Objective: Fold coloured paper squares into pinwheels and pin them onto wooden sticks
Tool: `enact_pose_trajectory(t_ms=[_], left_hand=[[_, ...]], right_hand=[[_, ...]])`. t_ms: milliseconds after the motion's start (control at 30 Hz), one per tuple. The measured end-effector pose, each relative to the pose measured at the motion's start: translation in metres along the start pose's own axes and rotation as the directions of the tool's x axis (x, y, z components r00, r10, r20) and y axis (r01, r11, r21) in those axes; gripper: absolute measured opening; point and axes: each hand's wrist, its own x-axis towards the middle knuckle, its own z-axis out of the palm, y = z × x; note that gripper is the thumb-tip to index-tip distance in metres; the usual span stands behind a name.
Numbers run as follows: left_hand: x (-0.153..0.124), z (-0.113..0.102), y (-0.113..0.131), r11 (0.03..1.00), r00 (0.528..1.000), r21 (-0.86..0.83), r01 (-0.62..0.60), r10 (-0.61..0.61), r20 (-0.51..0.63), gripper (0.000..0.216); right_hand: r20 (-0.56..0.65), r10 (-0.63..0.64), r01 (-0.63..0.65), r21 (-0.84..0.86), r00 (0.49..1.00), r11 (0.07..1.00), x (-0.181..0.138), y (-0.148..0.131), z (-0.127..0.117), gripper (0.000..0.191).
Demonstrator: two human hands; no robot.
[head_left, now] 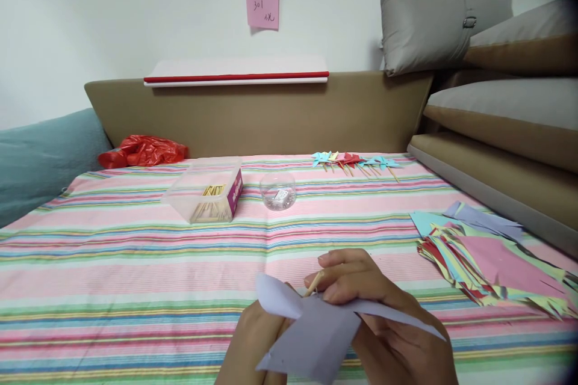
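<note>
"Where is the purple paper (316, 337)?"
"Pinched by the fingers of the right hand (383, 289), just beside a wooden stick (315, 283)."
"And the left hand (255, 334)?"
"Behind the paper; I cannot tell its grip."

Bright, even light; wall (316, 18) palely lit; shadows soft; right edge dark (upper corner black).

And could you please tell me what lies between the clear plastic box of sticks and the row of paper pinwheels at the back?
In the head view, a round clear plastic tub stands between them on the striped cloth.
</note>
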Motion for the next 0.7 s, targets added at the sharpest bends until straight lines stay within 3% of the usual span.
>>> enact_pose_trajectory(t_ms=[200,333,500,700], left_hand=[[-0.008,-0.001,-0.007,0.992,0.998,0.115,-0.053,0.054,-0.011,0.039],[-0.010,-0.002,-0.006,0.981,0.995,0.181,-0.070,0.082,-0.062,0.031],[0.000,-0.004,0.003,0.969,0.982,0.207,-0.139,0.161,-0.094,0.022],[0.001,-0.002,0.001,0.951,0.967,0.234,-0.202,0.231,-0.104,0.018]], right_hand=[[0.048,-0.012,0.011,0.021,0.999,1.000,0.002,-0.001,-0.005,0.009],[0.073,0.143,-0.151,0.131,0.987,0.980,-0.003,0.001,-0.005,0.010],[-0.019,0.278,-0.260,0.297,0.960,0.919,-0.007,0.004,0.001,0.004],[-0.036,0.483,-0.440,0.361,0.875,0.822,-0.006,0.005,0.004,0.008]])
